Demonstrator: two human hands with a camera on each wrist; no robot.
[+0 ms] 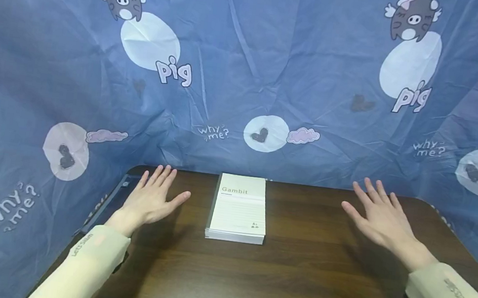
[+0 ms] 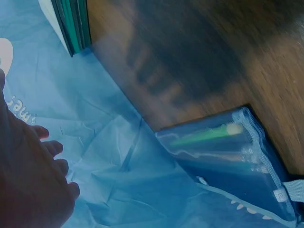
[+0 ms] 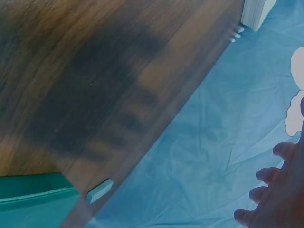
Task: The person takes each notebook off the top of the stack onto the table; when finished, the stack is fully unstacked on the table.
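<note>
A stack of notebooks (image 1: pixel 240 211) lies on the dark wooden table, the top cover pale and printed "Gambit". To its left, my left hand (image 1: pixel 149 202) is held over the table with the thumb spread from the straight fingers. My right hand (image 1: pixel 384 221) is off to the right of the stack, palm down and fingers fanned out. Neither hand holds anything; their shadows fall on the wood. In the left wrist view, a blue zippered mesh pouch (image 2: pixel 209 166) with a green pen-like item (image 2: pixel 206 135) inside lies at the table edge.
Blue printed cloth (image 1: pixel 228 93) hangs behind and beside the table (image 1: pixel 222 281). The right wrist view shows a green container-like object (image 3: pixel 38 204) and a small pale block (image 3: pixel 99 191) near the table's edge.
</note>
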